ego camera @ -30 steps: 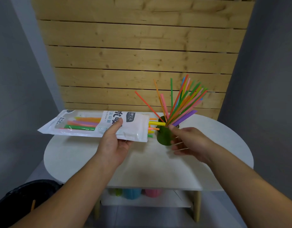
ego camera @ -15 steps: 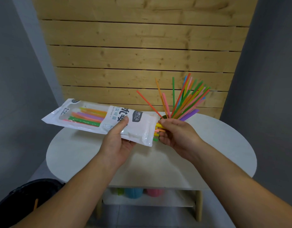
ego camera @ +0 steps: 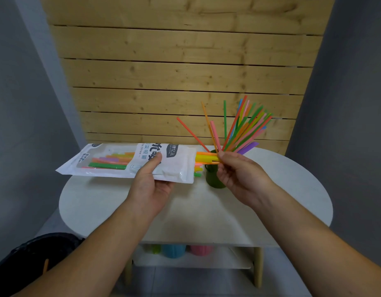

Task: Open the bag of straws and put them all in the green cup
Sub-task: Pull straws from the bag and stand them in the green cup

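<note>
My left hand (ego camera: 151,181) grips a white straw bag (ego camera: 129,161) from below, thumb on top, holding it level above the table with its open end to the right. Coloured straws show through the bag's window, and several straw ends (ego camera: 204,157) stick out of the opening. My right hand (ego camera: 239,172) pinches those yellow and orange ends, partly drawn out. Just behind that hand stands the green cup (ego camera: 213,176), partly hidden, with several coloured straws (ego camera: 243,129) fanning up out of it.
A round white table (ego camera: 196,206) stands before a wooden slat wall. On its lower shelf sit a blue cup (ego camera: 173,250), a pink cup (ego camera: 201,249) and a green one. A black bin (ego camera: 28,254) is at the lower left.
My right hand moved from beside the cup to the bag's open end and took hold of the protruding straws, drawing them slightly out. The bag tilted, then levelled again.
</note>
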### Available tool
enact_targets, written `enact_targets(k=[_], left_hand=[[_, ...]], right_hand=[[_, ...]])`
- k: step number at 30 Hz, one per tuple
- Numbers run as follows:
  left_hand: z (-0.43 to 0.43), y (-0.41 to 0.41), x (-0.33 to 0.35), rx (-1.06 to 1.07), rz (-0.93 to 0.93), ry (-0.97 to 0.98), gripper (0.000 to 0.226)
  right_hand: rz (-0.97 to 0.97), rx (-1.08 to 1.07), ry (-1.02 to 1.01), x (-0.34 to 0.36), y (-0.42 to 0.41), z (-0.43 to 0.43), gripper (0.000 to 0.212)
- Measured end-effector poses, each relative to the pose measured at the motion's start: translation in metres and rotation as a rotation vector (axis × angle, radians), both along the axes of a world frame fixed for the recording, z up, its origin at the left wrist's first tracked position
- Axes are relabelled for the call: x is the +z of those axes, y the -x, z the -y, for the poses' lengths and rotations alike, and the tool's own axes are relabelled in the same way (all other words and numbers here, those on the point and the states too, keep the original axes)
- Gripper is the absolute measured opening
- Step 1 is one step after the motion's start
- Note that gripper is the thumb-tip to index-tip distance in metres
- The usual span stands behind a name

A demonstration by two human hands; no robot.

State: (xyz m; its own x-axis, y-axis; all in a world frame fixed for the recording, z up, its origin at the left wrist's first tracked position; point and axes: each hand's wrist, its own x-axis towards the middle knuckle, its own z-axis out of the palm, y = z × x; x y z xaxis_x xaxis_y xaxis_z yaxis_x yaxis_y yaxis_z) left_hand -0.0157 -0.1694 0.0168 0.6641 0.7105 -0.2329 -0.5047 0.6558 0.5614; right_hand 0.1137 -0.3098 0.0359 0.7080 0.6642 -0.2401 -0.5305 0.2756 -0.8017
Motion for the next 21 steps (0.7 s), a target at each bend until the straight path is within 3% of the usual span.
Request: enact_targets(k=[6, 12, 18, 21], left_hand=[[-0.001, 0.001, 0.001, -0.004, 0.007, 0.024, 0.040], [-0.001, 0.001, 0.002, -0.012, 0.011, 0.022, 0.028], [0.001, 0.002, 0.004, -0.002, 0.018, 0.019, 0.019], [0.001, 0.002, 0.004, 0.000, 0.023, 0.015, 0.023]], right_hand=[[-0.009, -0.031, -0.007, 0.000, -0.001, -0.002, 0.030], [0.003, 0.100, 0.028, -0.011, 0.012, -0.010, 0.047], [-0.056, 0.074, -0.108, -0.022, 0.020, -0.023, 0.019], [-0.039, 0.050, -0.104, -0.024, 0.022, -0.026, 0.014]])
